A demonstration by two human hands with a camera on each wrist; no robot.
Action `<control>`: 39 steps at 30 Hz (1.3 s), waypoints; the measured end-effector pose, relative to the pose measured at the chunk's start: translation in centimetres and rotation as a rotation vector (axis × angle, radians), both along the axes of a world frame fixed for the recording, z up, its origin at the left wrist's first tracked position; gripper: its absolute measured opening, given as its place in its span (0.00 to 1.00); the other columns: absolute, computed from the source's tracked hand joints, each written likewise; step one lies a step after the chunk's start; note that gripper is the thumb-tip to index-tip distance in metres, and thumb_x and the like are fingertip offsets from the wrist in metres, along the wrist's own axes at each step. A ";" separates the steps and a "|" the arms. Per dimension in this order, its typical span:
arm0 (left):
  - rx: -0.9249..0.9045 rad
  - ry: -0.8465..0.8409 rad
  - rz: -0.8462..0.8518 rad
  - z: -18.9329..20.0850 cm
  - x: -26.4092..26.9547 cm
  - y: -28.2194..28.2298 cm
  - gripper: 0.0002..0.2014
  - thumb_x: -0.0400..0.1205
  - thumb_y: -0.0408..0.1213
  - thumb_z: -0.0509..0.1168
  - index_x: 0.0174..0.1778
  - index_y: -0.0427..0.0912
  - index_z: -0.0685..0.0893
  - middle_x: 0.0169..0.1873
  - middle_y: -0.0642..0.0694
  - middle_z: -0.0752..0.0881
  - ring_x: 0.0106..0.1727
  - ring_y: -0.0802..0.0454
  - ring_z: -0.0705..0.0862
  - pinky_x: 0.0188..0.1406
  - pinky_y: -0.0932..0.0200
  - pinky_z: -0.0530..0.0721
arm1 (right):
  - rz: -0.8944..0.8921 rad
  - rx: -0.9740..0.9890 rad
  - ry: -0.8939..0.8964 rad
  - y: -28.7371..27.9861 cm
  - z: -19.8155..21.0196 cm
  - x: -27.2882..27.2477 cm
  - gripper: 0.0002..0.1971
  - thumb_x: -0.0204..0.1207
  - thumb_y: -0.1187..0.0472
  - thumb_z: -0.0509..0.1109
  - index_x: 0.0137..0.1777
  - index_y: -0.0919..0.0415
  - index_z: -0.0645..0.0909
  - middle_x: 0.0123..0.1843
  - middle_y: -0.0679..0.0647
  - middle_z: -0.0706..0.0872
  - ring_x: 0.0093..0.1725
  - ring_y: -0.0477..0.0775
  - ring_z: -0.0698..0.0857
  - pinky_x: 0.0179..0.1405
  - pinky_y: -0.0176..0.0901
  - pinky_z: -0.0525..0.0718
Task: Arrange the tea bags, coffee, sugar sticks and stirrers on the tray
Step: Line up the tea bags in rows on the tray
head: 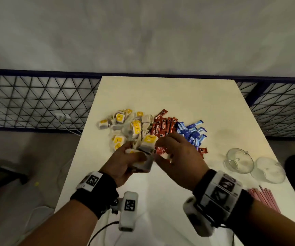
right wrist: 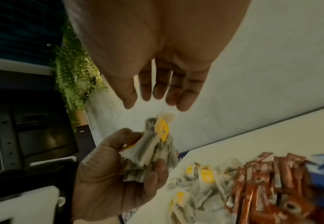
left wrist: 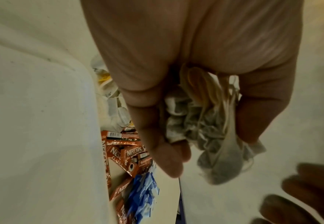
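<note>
My left hand point(head: 134, 158) grips a bunch of tea bags point(head: 147, 144) with yellow tags, held just above the table's near middle. In the left wrist view the bunch point(left wrist: 220, 163) hangs from between thumb and curled fingers. My right hand point(head: 166, 151) hovers right beside it. Its fingers point(right wrist: 157, 94) are straight and hold nothing, just above the bunch point(right wrist: 153, 151). Behind the hands lie a loose pile of tea bags point(head: 123, 125), red coffee sticks point(head: 162, 126) and blue sugar sticks point(head: 192, 132). Pink stirrers point(head: 263, 197) lie at the near right.
Two clear glass cups point(head: 239, 160) point(head: 269, 169) stand on the white table point(head: 178, 96) to the right of the piles. A black wire grid point(head: 36, 100) runs behind the table. Cables trail on the floor at the left.
</note>
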State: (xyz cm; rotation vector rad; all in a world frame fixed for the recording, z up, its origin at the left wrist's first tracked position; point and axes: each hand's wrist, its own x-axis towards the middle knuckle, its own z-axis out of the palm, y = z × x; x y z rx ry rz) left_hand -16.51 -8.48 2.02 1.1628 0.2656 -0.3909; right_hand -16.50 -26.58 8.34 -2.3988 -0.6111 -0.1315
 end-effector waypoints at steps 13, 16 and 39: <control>-0.024 -0.017 0.086 -1.2 -2.7 0.4 0.25 0.60 0.21 0.72 0.53 0.42 0.84 0.42 0.41 0.89 0.42 0.43 0.89 0.33 0.50 0.86 | -0.181 0.384 0.693 1.5 -2.3 2.5 0.07 0.79 0.53 0.68 0.48 0.56 0.80 0.44 0.57 0.85 0.41 0.58 0.85 0.35 0.50 0.88; -0.032 -0.024 0.089 -1.1 -2.6 0.6 0.29 0.53 0.27 0.76 0.53 0.42 0.84 0.42 0.40 0.89 0.41 0.44 0.88 0.33 0.51 0.86 | -0.139 0.348 0.809 1.9 -2.4 2.4 0.11 0.77 0.52 0.71 0.49 0.60 0.81 0.43 0.59 0.85 0.37 0.52 0.83 0.33 0.44 0.85; 0.161 0.202 0.188 -7.1 -6.8 11.8 0.33 0.49 0.37 0.78 0.53 0.38 0.82 0.45 0.40 0.89 0.42 0.42 0.87 0.33 0.45 0.87 | -0.086 -0.060 0.769 10.3 -14.1 5.0 0.03 0.79 0.54 0.67 0.50 0.49 0.79 0.49 0.57 0.88 0.46 0.59 0.86 0.40 0.45 0.84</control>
